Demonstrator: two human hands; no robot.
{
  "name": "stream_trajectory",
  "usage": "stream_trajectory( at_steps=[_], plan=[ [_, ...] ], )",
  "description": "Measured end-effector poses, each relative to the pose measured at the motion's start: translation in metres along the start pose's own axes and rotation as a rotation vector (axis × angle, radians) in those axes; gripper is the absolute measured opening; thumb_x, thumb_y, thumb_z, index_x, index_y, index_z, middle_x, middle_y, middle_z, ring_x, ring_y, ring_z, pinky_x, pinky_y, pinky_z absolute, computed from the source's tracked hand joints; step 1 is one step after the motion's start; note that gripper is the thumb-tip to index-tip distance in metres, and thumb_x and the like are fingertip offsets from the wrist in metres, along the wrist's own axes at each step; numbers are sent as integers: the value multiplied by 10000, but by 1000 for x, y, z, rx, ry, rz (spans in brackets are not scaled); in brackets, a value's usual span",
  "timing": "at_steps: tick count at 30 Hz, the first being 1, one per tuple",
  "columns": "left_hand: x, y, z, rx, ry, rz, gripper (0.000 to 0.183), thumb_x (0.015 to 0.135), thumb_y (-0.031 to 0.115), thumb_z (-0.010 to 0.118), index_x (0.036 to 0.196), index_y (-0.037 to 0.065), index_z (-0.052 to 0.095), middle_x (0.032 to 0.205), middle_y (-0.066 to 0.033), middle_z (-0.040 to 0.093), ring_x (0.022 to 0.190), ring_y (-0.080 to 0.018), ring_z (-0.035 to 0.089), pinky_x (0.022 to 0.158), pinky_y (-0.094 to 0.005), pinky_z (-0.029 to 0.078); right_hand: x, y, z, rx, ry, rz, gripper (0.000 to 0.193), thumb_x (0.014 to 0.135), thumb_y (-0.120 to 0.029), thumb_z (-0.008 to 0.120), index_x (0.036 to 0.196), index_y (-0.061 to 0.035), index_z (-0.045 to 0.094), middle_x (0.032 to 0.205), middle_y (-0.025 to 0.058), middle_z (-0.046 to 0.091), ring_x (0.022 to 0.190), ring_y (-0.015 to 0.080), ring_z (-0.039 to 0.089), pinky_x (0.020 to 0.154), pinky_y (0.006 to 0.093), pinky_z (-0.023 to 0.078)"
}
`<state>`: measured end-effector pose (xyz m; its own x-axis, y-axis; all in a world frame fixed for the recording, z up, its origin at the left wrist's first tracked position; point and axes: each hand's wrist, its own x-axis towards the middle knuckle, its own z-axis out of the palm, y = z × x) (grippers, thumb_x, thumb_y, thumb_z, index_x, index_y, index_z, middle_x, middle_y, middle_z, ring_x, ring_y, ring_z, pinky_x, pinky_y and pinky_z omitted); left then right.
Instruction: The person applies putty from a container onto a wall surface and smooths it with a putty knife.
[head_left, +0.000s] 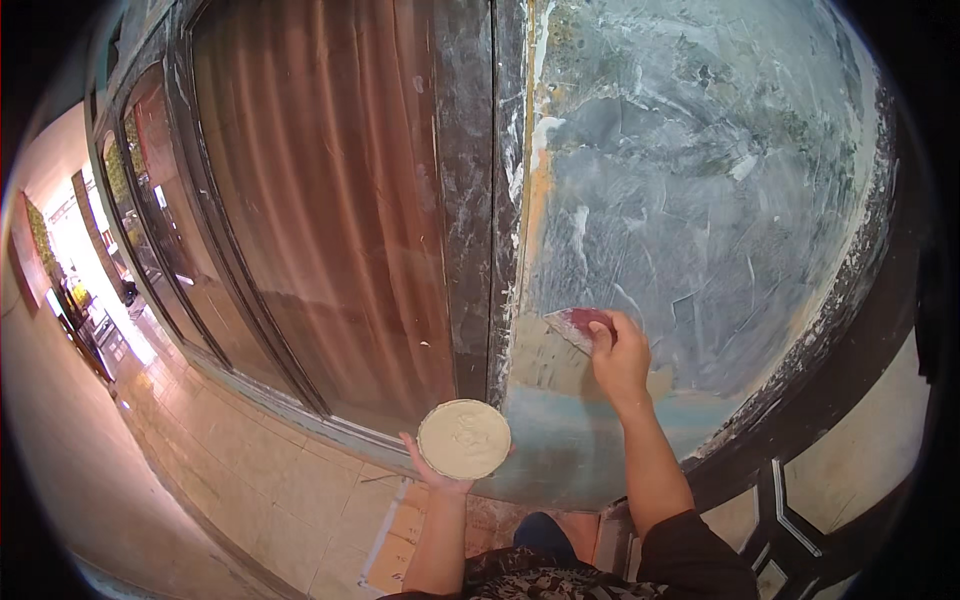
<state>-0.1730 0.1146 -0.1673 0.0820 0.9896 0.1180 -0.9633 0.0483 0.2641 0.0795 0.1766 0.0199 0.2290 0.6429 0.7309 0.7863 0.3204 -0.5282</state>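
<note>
My right hand (622, 358) grips a putty knife (576, 326) with a dark red handle and a pale, smeared blade. The blade lies against or very near the wall (690, 240), just right of the dark window frame; exact contact I cannot tell. Around the blade the wall carries a beige patch of filler (545, 362). My left hand (432, 474) holds up a round tub (464, 440) of smooth cream-coloured putty from below, its fingers wrapped about the side. The tub's underside is hidden. Blue-grey paint with white, patchy smears covers the wall above.
Left of the wall stands a dark-framed window (330, 200) with brown curtains behind its glass. A flattened cardboard piece (395, 540) lies on the tiled floor (240, 450) by my left forearm. Dark panelling with pale hexagonal shapes (840, 480) is at the lower right.
</note>
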Motion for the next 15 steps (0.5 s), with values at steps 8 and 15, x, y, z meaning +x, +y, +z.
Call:
stream_trajectory(
  at_steps=[8, 15],
  plan=[
    [4, -4, -2, -6, 3, 6, 1023, 851, 930, 350, 1546, 186, 448, 1610, -159, 398, 1407, -523, 414, 971, -931, 278, -25, 6, 18, -57, -104, -108, 124, 937, -165, 700, 1031, -85, 702, 957, 114, 714, 923, 370, 660, 754, 509, 516],
    [-2, 0, 4, -55, -1, -17, 1019, 853, 923, 358, 1540, 177, 455, 1601, -166, 409, 1399, -529, 418, 967, -924, 300, 2, -20, 3, -25, 48, -72, 105, 936, -129, 686, 1024, -74, 701, 976, 104, 731, 922, 360, 660, 751, 477, 529]
  ],
)
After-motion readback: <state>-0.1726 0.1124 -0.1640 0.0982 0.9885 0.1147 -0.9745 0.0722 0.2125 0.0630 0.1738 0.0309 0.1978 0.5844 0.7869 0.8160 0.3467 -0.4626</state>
